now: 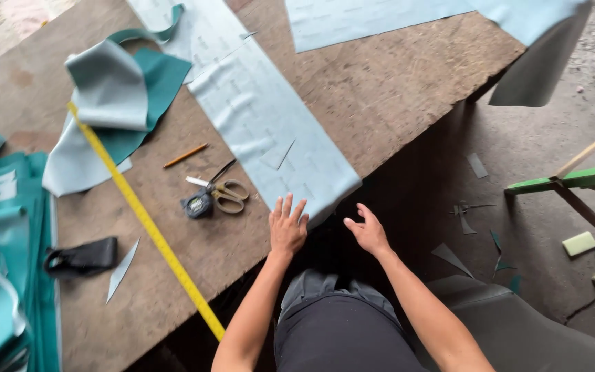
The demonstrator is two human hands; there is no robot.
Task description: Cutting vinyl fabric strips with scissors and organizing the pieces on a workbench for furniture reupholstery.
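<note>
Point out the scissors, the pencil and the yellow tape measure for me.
scissors point(227, 193): head view, on the handle loops.
pencil point(185, 156): head view, mid-shaft.
tape measure point(147, 222): head view, middle of the yellow strip.

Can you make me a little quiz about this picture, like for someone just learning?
1. True or false: the left hand lies flat on the pale fabric strip.
2. What lies beside the scissors? A) pencil B) hammer C) cup
3. What colour is the measuring tape running across the table?

Key: 1 true. 2 A. 3 yellow.

The right hand hovers open past the table edge, holding nothing.
</note>
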